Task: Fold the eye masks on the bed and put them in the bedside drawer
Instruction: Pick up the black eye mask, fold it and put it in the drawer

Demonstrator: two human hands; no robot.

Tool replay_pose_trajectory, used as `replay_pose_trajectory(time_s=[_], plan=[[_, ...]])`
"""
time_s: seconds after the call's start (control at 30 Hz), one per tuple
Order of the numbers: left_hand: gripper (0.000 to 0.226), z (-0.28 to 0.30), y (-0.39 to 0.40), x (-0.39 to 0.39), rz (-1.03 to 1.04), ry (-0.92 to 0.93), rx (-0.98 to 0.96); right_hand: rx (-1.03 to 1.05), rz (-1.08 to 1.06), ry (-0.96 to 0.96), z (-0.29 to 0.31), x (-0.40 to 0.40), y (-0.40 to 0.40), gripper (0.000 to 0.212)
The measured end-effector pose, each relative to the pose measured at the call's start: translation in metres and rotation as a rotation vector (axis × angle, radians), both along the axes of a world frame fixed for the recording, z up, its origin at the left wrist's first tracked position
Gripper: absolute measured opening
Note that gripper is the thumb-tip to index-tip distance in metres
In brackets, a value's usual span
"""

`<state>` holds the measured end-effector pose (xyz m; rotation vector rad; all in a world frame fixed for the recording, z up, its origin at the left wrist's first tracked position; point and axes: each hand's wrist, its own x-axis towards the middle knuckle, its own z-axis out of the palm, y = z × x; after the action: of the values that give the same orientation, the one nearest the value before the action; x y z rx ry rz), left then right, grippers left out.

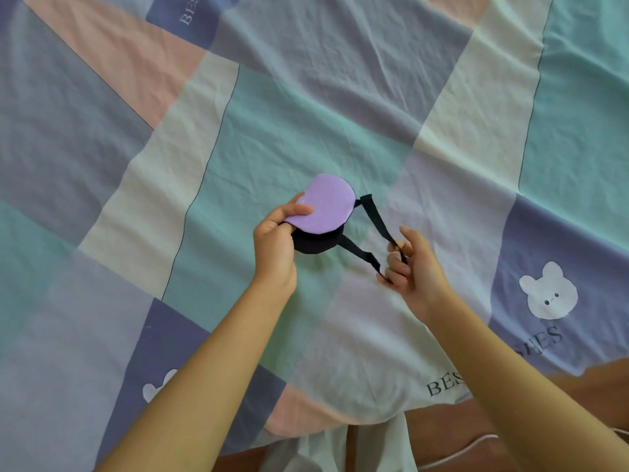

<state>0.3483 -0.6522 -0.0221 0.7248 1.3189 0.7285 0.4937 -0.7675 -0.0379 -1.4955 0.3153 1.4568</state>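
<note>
This is a bedroom in a home. A bed (306, 97) fills nearly the whole view, covered by a creased patchwork sheet (289, 131) in mint, lilac, pink and cream blocks, printed with white bunny faces (548, 291) and lettering. At the lower right, past the sheet's hanging edge, a brown floor (449, 434) shows with a white cable (459, 451) lying on it.

The eye mask (321, 207) is soft matt cloth, lilac on the upper face and black underneath, with a flat woven black strap (374, 219). The bed sheet (306, 114) is thin, matt, creased cotton-like cloth in pastel patches with printed white animal faces. Near right, the floor (459, 424) looks smooth brown.
</note>
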Motion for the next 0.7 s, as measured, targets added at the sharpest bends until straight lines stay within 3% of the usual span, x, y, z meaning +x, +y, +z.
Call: replay_pose_trajectory(time_s=[0.1,0.23,0.47,0.6,0.7], plan=[[0.052,0.001,-0.003,0.002,-0.112,-0.063,-0.024,0.010,0.067,-0.034,0.007,-0.003,0.007,0.048],[0.049,0.000,-0.012,0.004,-0.255,-0.120,-0.040,0.106,0.173,-0.118,0.014,-0.005,0.019,0.038],[0.030,0.002,-0.014,0.008,-0.103,-0.331,-0.361,0.101,0.237,-0.459,0.009,-0.014,0.023,0.024],[0.059,-0.009,-0.015,0.010,-0.305,-0.049,-0.289,0.135,0.337,-0.633,0.006,-0.017,0.023,0.024],[0.053,-0.013,-0.008,0.009,-0.252,0.022,-0.223,0.114,0.409,-0.597,0.006,-0.011,0.021,0.026]])
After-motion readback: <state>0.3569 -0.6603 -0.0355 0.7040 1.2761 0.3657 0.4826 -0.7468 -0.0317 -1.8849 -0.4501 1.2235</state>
